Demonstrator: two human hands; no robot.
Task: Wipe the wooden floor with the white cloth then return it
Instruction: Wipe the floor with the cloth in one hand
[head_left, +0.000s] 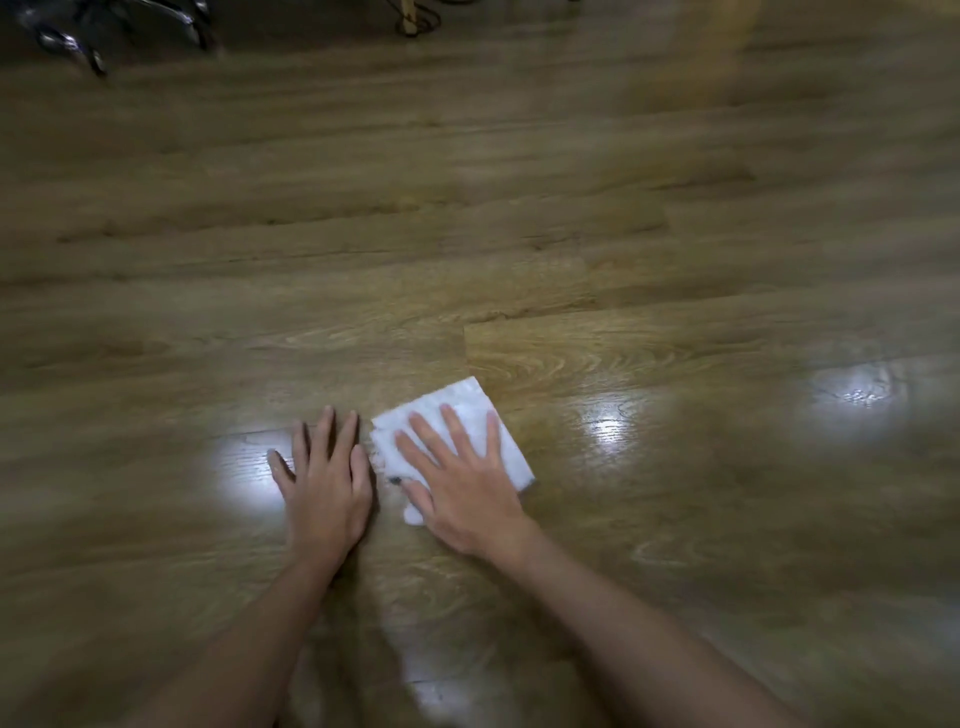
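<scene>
We read no writing anywhere | folded square white cloth (457, 421) lies flat on the glossy brown wood-plank floor (519, 234), one corner pointing away from us | our right hand (462, 483) presses it, fingers straight and spread — gripping nothing | our left hand (324, 480) rests flat on bare floor just beside it | blurred chrome chair base (104, 31) far left.

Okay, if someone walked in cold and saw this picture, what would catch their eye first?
First the white cloth, bright against the brown wooden floor just below the middle of the view, with the right hand pressed flat on it, fingers spread. Right beside it on the left, the left hand rests flat on the bare boards. Next come the glaring light reflections on the glossy floor either side of the hands.
</scene>
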